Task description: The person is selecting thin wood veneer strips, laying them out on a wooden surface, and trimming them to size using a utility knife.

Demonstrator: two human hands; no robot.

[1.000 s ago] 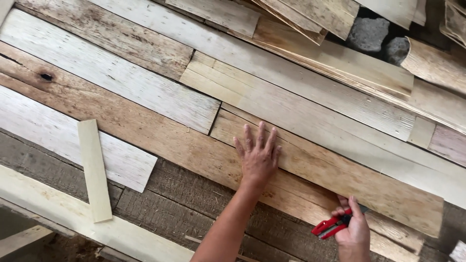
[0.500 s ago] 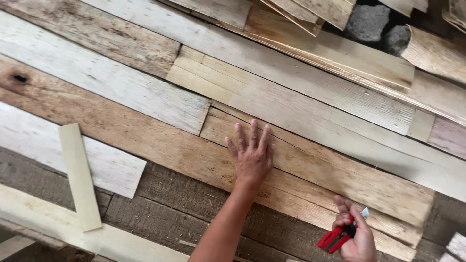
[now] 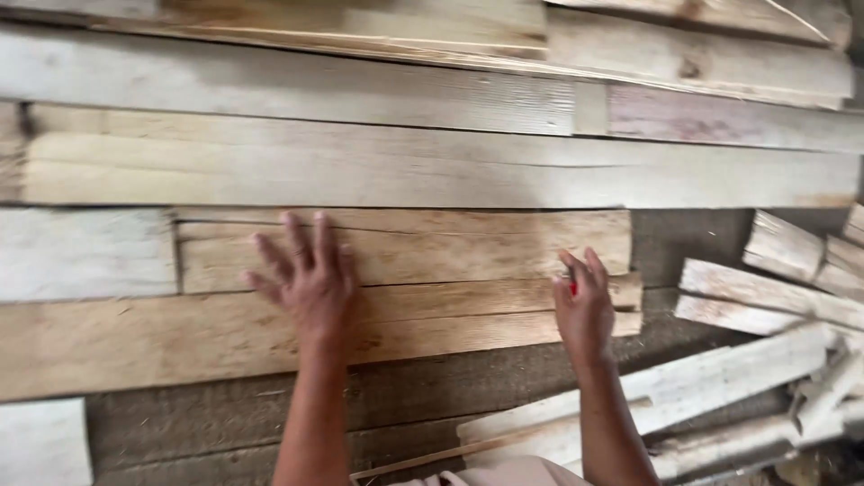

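Head view, blurred: left hand (image 3: 310, 281) flat on plank (image 3: 405, 256); right hand's (image 3: 585, 310) grip hides a red tool (image 3: 572, 288).

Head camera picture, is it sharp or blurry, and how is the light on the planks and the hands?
Head view: soft all over with motion smear, worst on the left hand and right hand; even, diffuse daylight, no hard shadows or glare on the pale planks; the red tool in the right hand is only a blurred sliver.
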